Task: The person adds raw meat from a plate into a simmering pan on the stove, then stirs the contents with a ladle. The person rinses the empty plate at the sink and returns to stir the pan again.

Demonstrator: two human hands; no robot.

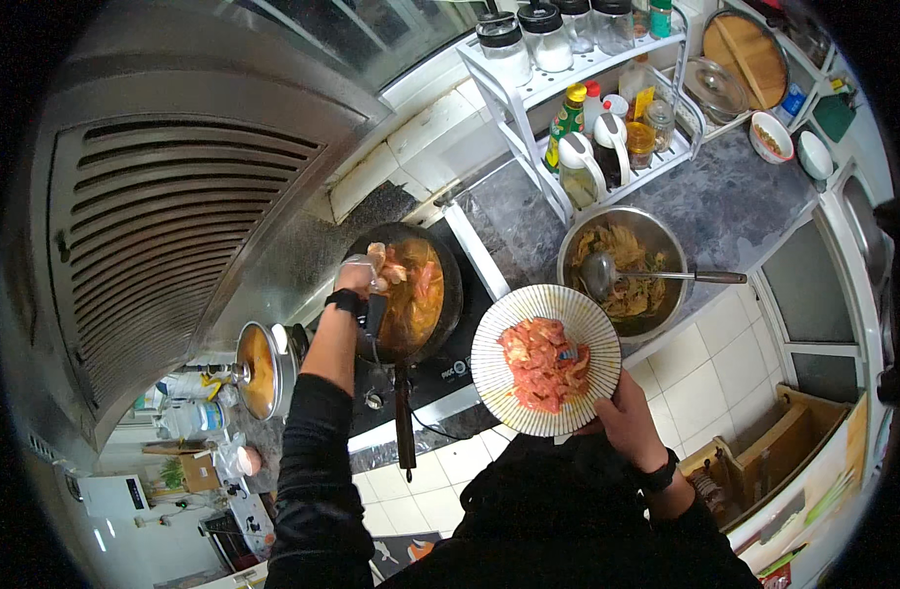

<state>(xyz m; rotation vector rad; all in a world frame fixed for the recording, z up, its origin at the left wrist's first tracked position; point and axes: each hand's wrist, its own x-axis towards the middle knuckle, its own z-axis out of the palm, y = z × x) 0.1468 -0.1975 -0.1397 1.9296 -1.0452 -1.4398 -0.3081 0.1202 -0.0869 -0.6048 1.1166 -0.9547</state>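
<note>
Over the left side of a dark wok (456,283) is my left hand (356,274), in what looks like a clear plastic glove. Pale pink meat pieces (392,269) show right by its fingertips; whether the fingers still grip any is unclear. Brownish-orange broth (406,324) fills the wok, with more meat in it. My right hand (627,416) grips the lower right rim of a white plate with dark radial stripes (494,390). Raw sliced meat (542,368) is heaped on that plate, and a small blue-grey item (568,354) lies on the heap.
A steel bowl (674,254) of cooked greens holds a ladle (599,274). Behind it stands a white rack (520,110) with jars and bottles. The wok handle (403,420) points towards me. A lidded pot (258,368) sits left, below the range hood (178,206).
</note>
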